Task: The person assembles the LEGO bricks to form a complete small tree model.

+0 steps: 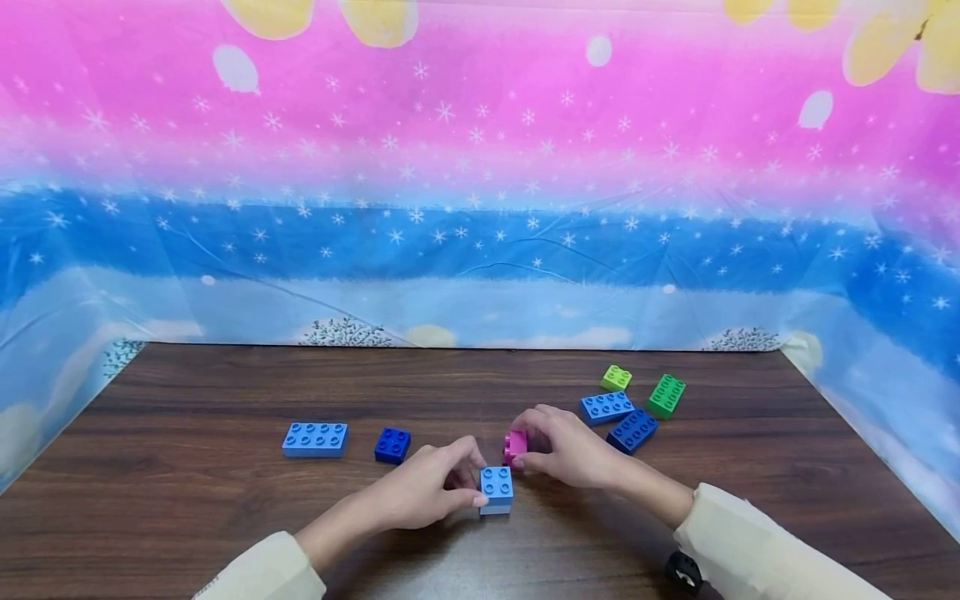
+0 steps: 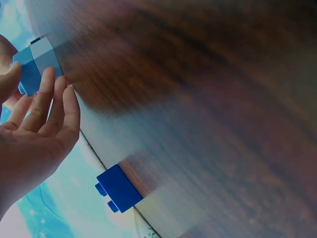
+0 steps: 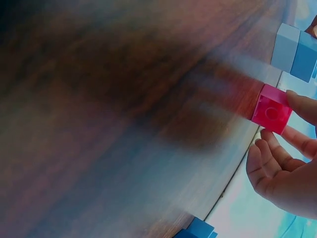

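My left hand [image 1: 420,492] grips a small stack of two toy building blocks at the middle front of the table. On top is a light blue block [image 1: 497,480] with studs up; beneath it sits a paler grey-blue block [image 3: 286,48]. Just behind and to the right, my right hand [image 1: 570,450] pinches a pink block [image 1: 515,448] between thumb and fingers. The pink block lies tipped on its side, its studs facing left and its hollow underside showing in the right wrist view. A narrow gap separates it from the stack.
To the left lie a light blue long block [image 1: 315,440] and a dark blue square block [image 1: 392,446]. Back right are a lime block [image 1: 617,378], a green block [image 1: 667,396], another light blue block [image 1: 607,407] and a navy block [image 1: 632,431]. A printed cloth [image 1: 480,250] borders the table.
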Tool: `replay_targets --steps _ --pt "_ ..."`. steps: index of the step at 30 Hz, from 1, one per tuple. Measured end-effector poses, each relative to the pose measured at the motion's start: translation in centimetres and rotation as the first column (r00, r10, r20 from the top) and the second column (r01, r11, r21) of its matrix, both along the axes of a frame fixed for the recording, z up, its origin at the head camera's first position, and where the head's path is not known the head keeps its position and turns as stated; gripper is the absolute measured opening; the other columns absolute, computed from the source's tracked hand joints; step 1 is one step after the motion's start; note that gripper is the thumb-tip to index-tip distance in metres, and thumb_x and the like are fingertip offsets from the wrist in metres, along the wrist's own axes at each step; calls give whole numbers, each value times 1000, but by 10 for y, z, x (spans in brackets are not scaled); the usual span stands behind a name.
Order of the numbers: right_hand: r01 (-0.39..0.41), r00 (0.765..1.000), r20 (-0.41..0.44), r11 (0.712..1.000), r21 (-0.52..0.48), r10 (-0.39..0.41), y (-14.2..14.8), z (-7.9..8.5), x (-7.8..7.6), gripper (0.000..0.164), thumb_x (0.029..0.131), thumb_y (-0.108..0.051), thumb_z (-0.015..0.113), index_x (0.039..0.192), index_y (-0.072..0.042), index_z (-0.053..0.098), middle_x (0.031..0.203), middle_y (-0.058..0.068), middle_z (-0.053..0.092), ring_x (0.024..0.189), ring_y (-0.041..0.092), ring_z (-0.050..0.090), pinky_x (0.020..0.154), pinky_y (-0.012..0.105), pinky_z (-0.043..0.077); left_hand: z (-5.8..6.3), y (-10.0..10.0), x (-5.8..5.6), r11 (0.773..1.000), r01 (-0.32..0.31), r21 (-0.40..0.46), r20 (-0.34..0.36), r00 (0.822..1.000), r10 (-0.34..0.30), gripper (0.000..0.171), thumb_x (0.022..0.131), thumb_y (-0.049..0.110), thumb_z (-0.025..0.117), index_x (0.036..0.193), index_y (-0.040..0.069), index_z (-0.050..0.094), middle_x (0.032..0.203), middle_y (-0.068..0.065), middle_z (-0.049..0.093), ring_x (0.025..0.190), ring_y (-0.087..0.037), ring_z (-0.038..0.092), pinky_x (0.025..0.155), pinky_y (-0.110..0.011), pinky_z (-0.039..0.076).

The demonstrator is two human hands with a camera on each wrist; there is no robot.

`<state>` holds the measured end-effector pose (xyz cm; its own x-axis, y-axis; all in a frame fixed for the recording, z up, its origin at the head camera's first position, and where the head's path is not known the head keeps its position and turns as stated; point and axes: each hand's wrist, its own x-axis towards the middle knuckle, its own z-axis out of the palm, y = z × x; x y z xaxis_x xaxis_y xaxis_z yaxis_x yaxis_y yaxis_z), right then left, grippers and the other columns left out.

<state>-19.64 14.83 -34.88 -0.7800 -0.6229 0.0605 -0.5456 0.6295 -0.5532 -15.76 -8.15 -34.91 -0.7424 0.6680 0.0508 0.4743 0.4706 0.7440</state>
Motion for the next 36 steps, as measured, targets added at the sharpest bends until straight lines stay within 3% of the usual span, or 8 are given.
replay_targets --steps 11,24,31,36 --pt "-25 1000 17 999 -30 26 3 5 1 24 83 -14 68 105 -10 60 92 -4 56 80 15 54 66 27 47 1 1 0 1000 6 10 2 1000 -6 21 87 17 63 102 10 50 82 4 62 75 -7 58 68 -23 47" --pt "8 1000 -7 999 -44 -8 8 25 5 25 80 -13 70 102 -10 59 86 -5 58 76 10 53 64 24 46 2 0 -1 999 21 29 18 1000 -22 22 88 18 63 103 9 50 82 4 62 76 -8 59 68 -23 47" --pt "24 999 46 996 -85 -20 11 36 10 27 80 -14 70 104 -12 57 87 -5 57 78 13 54 65 25 49 1 0 -1 999 20 29 21 1000 -20 21 88 17 62 103 9 50 82 4 62 76 -7 58 69 -23 47" --pt "-8 996 89 994 -112 18 11 37 12 28 81 -16 70 105 -12 56 88 -4 58 80 14 54 67 26 49 1 -1 0 999 22 34 22 999 -23 21 88 17 62 103 9 49 82 4 62 76 -7 58 68 -23 47"
